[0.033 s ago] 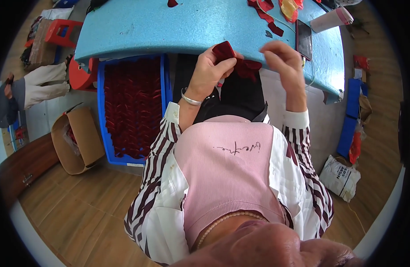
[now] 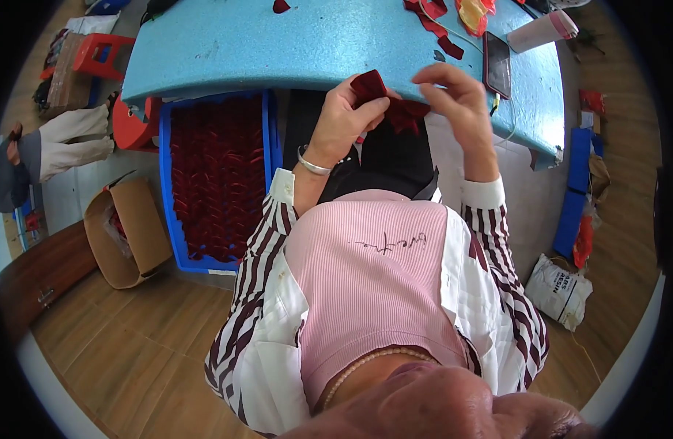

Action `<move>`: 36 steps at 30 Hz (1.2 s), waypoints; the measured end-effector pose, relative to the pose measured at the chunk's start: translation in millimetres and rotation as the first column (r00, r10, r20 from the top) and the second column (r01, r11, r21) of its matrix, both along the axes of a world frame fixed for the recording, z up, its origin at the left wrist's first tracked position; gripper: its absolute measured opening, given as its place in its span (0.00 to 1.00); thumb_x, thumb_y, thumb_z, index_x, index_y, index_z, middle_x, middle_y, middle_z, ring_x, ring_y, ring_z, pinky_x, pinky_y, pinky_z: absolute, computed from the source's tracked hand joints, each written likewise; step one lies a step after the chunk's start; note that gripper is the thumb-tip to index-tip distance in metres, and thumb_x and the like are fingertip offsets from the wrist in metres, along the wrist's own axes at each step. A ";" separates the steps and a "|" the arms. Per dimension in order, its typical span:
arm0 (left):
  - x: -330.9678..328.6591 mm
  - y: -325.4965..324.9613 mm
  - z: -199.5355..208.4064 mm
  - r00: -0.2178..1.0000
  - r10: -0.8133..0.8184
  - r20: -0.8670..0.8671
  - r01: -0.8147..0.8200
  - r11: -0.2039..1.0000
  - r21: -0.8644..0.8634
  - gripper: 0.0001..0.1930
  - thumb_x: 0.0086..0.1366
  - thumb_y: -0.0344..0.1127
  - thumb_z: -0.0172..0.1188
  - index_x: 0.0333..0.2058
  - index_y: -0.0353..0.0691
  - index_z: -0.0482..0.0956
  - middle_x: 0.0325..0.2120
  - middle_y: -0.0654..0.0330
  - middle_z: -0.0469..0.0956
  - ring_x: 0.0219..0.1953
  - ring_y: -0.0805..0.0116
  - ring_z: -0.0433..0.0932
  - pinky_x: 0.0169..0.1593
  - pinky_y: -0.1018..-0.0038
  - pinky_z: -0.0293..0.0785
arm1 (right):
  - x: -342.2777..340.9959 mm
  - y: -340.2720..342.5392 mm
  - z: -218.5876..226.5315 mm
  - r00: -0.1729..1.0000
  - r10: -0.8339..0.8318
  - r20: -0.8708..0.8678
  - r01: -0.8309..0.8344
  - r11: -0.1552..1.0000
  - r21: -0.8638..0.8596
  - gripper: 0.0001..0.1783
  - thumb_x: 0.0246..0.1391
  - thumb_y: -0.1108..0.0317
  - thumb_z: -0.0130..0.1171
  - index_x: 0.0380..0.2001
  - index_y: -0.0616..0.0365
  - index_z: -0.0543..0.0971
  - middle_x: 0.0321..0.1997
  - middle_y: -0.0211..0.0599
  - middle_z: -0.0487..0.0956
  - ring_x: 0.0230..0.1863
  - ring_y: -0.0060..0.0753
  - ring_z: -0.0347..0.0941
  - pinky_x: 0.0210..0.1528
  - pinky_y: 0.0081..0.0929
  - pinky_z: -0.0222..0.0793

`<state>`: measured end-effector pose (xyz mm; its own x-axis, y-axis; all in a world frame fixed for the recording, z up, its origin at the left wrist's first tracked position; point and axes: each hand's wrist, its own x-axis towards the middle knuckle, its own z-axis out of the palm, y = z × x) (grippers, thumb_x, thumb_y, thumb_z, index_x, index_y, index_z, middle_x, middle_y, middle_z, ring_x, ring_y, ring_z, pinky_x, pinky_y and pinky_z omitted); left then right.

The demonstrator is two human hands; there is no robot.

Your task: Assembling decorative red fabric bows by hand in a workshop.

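Both my hands are raised at the near edge of a light blue foam-topped table (image 2: 278,44). My left hand (image 2: 340,124), with a silver bangle on the wrist, grips a folded dark red fabric piece (image 2: 369,84) between thumb and fingers. My right hand (image 2: 457,95) pinches the other end of the same dark red fabric, where it hangs over my dark lap (image 2: 406,115). More red scraps (image 2: 431,22) and a yellow-orange piece (image 2: 474,16) lie on the table's far side.
A blue crate (image 2: 167,183) full of dark red pieces stands on the floor at my left. A dark phone (image 2: 497,62) and a pink-capped cylinder (image 2: 545,29) lie on the table. An open cardboard box (image 2: 128,230), a white sack (image 2: 559,289) and another person's arm (image 2: 66,143) are nearby.
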<state>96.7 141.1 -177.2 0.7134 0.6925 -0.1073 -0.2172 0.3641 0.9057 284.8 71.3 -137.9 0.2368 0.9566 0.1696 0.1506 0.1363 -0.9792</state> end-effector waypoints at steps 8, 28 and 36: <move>3.8 -11.9 4.1 0.997 0.012 -0.072 -0.004 0.994 0.109 0.12 0.58 0.27 0.66 0.41 0.33 0.78 0.31 0.63 0.80 0.33 0.80 0.77 0.38 0.82 0.75 | -13.7 -1.7 -5.3 0.983 0.119 0.141 -0.096 0.982 -0.161 0.05 0.51 0.78 0.62 0.30 0.62 0.76 0.29 0.23 0.73 0.29 0.10 0.67 0.29 0.12 0.65; -3.5 -11.0 9.9 0.988 0.147 -0.037 -0.136 0.968 0.212 0.16 0.55 0.27 0.69 0.40 0.33 0.75 0.33 0.62 0.80 0.36 0.79 0.77 0.43 0.81 0.75 | -19.6 -3.3 -21.3 0.871 0.126 -0.475 -0.222 0.963 -0.151 0.03 0.52 0.74 0.63 0.29 0.62 0.79 0.23 0.25 0.75 0.22 0.14 0.64 0.25 0.14 0.58; 3.9 -20.5 7.5 0.974 0.225 -0.010 -0.217 0.950 0.224 0.15 0.54 0.27 0.70 0.38 0.35 0.73 0.32 0.65 0.77 0.33 0.81 0.74 0.39 0.83 0.73 | -24.4 -11.7 -28.8 0.638 0.013 -0.770 -0.182 0.974 -0.134 0.04 0.53 0.73 0.63 0.30 0.60 0.78 0.20 0.23 0.71 0.20 0.15 0.61 0.23 0.16 0.54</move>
